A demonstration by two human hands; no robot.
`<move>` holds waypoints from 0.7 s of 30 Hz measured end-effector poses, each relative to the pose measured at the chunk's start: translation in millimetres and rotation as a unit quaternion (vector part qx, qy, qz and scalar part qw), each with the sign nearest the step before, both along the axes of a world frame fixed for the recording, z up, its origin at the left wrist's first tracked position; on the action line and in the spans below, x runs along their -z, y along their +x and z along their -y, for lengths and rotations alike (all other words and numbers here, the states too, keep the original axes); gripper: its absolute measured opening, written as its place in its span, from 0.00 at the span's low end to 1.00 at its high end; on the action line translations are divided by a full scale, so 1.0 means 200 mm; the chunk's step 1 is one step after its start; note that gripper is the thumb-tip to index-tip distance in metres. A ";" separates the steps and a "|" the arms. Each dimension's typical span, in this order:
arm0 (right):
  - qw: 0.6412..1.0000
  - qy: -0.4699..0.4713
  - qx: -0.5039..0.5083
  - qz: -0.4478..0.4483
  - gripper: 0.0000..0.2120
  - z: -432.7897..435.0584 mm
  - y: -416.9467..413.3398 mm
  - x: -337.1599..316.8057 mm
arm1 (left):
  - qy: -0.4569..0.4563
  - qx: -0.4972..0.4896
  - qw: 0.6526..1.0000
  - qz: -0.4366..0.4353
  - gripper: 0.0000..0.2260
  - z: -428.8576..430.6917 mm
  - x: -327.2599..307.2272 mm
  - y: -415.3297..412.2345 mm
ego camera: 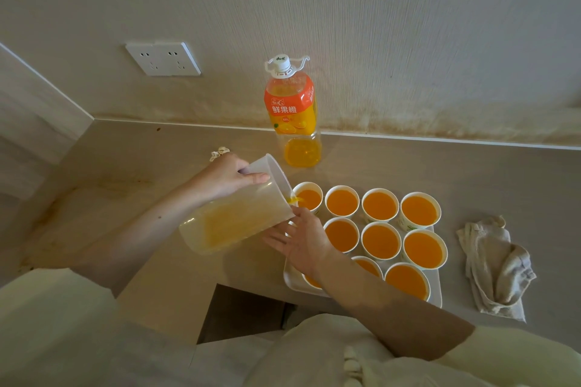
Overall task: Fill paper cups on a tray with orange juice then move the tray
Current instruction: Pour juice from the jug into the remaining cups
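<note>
Ten cups (pixel 381 240) are showing on the tray (pixel 291 280) in the head view. I am counting them by rows: four at the back, three in the middle and three at the front. Two of the front ones are half hidden under my right forearm, and I cannot tell whether the arm is covering any more. The tray is sitting on the table (pixel 163 166), close to its near edge.

I am pouring from the jug (pixel 232 223) into the back-left cup (pixel 309 199), and a thin stream of juice is running over the spout into it. My left hand (pixel 231 174) is gripping the jug up near its rim, fingers curled round it. My right hand (pixel 300 242) is lying open, fingers spread and straight, against the jug's lower side by the spout to steady it.

To do this well, I am judging that the spout should be hovering just over that cup and that any change of tilt should be slow. The jug is looking low on juice and is already tipped far over, so a jerk would slop. The other cups are sitting nearly full, so I should be levelling the jug as soon as this one matches them.

Of the rest I am counting one jug, one tray and one capped bottle (pixel 294 116) standing by the wall behind the tray. One crumpled cloth (pixel 493 264) is lying to the tray's right, and one double socket (pixel 163 58) is showing on the wall.
</note>
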State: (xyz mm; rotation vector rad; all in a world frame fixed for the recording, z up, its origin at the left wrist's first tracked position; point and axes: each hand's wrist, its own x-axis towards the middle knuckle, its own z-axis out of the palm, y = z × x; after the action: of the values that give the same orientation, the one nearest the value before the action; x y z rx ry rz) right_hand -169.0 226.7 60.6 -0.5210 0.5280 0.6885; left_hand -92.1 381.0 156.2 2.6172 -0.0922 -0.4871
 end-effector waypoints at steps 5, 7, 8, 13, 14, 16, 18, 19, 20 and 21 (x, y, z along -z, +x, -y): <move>1.000 -0.003 -0.001 0.002 0.13 0.00 0.00 0.00 | -0.002 -0.001 1.000 0.000 0.26 0.00 -0.01 -0.01; 1.000 -0.003 0.001 0.001 0.13 0.00 0.00 0.00 | -0.002 -0.002 1.000 -0.001 0.25 0.00 -0.01 -0.01; 1.000 -0.002 0.002 0.000 0.12 0.00 0.00 0.00 | -0.004 -0.003 1.000 -0.002 0.25 0.00 -0.01 -0.01; 1.000 0.000 0.005 -0.002 0.12 0.00 0.00 0.00 | -0.004 -0.002 1.000 -0.002 0.25 0.01 -0.02 0.00; 1.000 -0.001 0.005 -0.002 0.12 0.00 0.00 0.00 | -0.002 -0.002 1.000 -0.002 0.25 0.01 -0.02 0.00; 1.000 -0.002 0.006 -0.002 0.13 0.00 0.00 0.00 | -0.002 -0.005 1.000 -0.002 0.25 0.01 -0.02 0.00; 1.000 -0.002 0.007 -0.004 0.14 0.00 0.00 0.00 | -0.003 -0.005 1.000 -0.002 0.25 0.01 -0.01 0.00; 1.000 -0.001 0.008 -0.004 0.14 0.00 0.00 0.00 | -0.003 -0.005 1.000 -0.001 0.25 0.01 -0.01 0.01; 1.000 -0.002 0.008 -0.004 0.13 0.00 0.01 0.00 | -0.003 -0.005 1.000 0.000 0.25 0.01 -0.01 0.00; 1.000 -0.002 0.008 -0.004 0.13 0.00 0.01 0.00 | -0.002 -0.005 1.000 0.001 0.25 0.01 -0.01 0.01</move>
State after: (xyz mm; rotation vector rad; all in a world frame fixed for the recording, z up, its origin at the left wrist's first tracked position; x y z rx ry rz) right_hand -167.9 226.6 60.2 -0.5170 0.5398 0.6740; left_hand -91.0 379.4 158.3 2.6120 -0.0803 -0.4811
